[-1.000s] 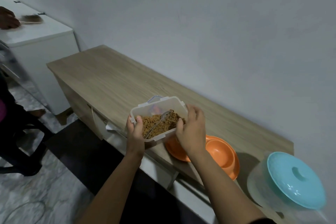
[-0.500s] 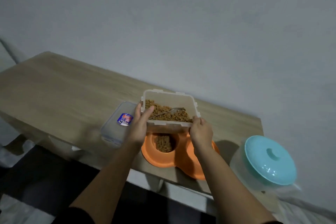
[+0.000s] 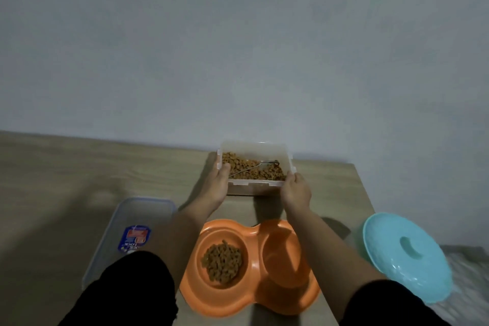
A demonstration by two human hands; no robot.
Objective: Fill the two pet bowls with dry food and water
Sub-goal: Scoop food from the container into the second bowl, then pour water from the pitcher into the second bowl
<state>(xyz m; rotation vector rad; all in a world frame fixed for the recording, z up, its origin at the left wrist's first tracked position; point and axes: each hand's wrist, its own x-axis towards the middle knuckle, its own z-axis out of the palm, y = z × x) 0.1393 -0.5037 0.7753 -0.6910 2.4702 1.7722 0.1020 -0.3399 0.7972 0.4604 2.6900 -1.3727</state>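
Note:
An orange double pet bowl (image 3: 287,302) sits at the near edge of the wooden table. Its left well holds a heap of dry food (image 3: 222,261); its right well (image 3: 284,259) looks dry and bare. Behind it, close to the wall, stands a clear plastic food container (image 3: 255,149) with kibble and a metal spoon (image 3: 254,168) lying inside. My left hand (image 3: 215,188) grips the container's left end and my right hand (image 3: 295,190) grips its right front corner. The container rests on or just above the table; I cannot tell which.
The container's clear lid (image 3: 137,222), with a blue and red label, lies flat on the table (image 3: 66,174) to the left of the bowl. A clear water vessel with a turquoise lid (image 3: 404,257) stands at the right, past the table's corner. A grey wall rises behind.
Both hands carried the food container from above the orange bowl back towards the wall, uncovering the kibble in the left well. The view also swung to face the table squarely.

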